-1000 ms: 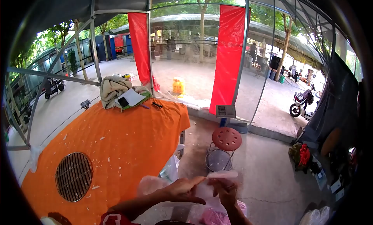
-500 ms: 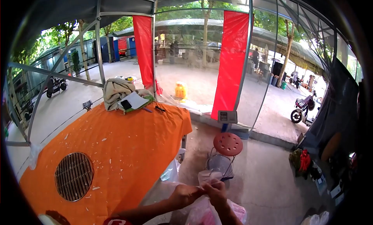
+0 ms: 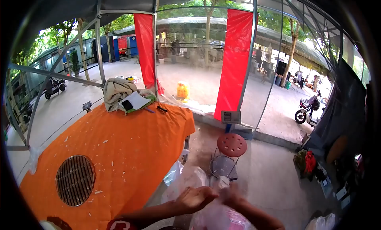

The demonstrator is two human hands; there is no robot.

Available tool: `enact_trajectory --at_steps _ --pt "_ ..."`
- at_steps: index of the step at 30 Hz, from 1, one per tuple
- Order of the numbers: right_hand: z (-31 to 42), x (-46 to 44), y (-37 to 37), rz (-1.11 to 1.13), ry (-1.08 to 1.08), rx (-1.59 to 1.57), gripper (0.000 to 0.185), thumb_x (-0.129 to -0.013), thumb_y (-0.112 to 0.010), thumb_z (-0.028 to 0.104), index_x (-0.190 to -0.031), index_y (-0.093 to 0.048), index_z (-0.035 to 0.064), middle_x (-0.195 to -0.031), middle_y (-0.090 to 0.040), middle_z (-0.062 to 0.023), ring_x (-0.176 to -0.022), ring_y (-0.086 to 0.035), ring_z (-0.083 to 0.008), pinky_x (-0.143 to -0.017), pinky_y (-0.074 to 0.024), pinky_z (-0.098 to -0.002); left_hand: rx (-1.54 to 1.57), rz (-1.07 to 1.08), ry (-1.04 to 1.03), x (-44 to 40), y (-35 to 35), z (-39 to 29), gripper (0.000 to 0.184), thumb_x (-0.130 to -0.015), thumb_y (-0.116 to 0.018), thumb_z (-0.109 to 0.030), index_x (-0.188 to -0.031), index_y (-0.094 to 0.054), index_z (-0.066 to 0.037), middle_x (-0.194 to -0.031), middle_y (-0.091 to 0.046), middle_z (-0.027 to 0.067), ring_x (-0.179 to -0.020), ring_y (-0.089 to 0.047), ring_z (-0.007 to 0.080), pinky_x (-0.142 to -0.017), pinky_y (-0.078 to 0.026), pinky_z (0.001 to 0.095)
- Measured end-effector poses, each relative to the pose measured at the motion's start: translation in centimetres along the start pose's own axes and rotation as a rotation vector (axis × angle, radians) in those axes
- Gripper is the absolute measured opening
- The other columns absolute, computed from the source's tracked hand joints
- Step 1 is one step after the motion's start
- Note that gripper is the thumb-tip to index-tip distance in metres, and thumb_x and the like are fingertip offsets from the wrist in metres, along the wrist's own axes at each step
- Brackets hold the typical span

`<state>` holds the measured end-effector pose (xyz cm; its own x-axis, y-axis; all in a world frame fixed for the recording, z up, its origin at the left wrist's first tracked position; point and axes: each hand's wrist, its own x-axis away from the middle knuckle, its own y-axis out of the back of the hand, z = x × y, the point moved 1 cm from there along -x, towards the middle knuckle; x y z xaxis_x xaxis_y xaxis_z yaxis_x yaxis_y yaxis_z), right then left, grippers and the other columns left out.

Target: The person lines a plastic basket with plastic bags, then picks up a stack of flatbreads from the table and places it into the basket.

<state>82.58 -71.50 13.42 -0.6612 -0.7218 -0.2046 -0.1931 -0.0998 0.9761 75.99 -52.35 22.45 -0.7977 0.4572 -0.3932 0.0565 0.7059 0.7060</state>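
My left hand (image 3: 196, 199) is in front of me at the bottom centre, its fingers curled together against a clear plastic bag (image 3: 195, 177). The thin film spreads out behind and below that hand. Close beside it is my right hand (image 3: 230, 196), smeared by motion so its fingers cannot be made out. A whitish bit of plastic (image 3: 224, 182) shows just above the right hand. Below both hands lies a pink bundle in clear plastic (image 3: 237, 220), partly hidden by the right forearm.
On the left stands a table with an orange cover (image 3: 131, 150), holding a round metal grate (image 3: 75, 180), white scraps, bundled cloth (image 3: 117, 93) and a notebook (image 3: 138, 100). Ahead are a red-brown stool (image 3: 231, 145) and a scale (image 3: 231, 117). Bags (image 3: 307, 162) lie at right.
My hands were pinched together on the plastic. Now they are slightly apart, the right moved to the right and blurred, and the clear film spreads wider on the left.
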Motion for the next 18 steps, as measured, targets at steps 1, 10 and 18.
enact_trajectory --at_steps 1,10,18 --pt "-2.6 -0.9 0.7 -0.226 -0.18 -0.229 0.02 -0.074 -0.048 0.021 -0.062 -0.058 0.0103 -0.058 -0.056 -0.0117 -0.049 -0.052 -0.0289 -0.043 -0.0373 -0.0384 -0.209 -0.016 -0.176 0.6 0.1 0.7 0.03 -0.083 -0.049 -0.033 -0.088 -0.05 -0.003 -0.077 -0.056 0.0167 -0.069 -0.057 0.0323 -0.053 -0.046 0.0375" --pt "-12.4 -1.9 0.3 -0.698 -0.713 -1.337 0.016 -0.075 -0.041 -0.002 -0.074 -0.056 0.0034 -0.06 -0.053 -0.0023 -0.048 -0.052 -0.0146 -0.041 -0.0416 -0.0268 -0.702 0.499 -0.356 6.2 -4.7 8.4 0.006 -0.063 -0.052 -0.006 -0.069 -0.053 -0.004 -0.062 -0.052 0.0102 -0.058 -0.054 0.0225 -0.052 -0.044 0.0331" --pt "-7.7 -2.3 4.5 -0.337 -0.519 -1.65 0.004 -0.073 -0.053 0.006 -0.076 -0.053 0.0024 -0.064 -0.052 -0.0016 -0.059 -0.053 -0.0124 -0.051 -0.0432 -0.0248 -0.733 0.489 -0.627 3.7 -2.1 7.1 0.008 -0.058 -0.053 -0.011 -0.059 -0.056 -0.004 -0.071 -0.052 0.0089 -0.066 -0.05 0.0212 -0.067 -0.043 0.0326"
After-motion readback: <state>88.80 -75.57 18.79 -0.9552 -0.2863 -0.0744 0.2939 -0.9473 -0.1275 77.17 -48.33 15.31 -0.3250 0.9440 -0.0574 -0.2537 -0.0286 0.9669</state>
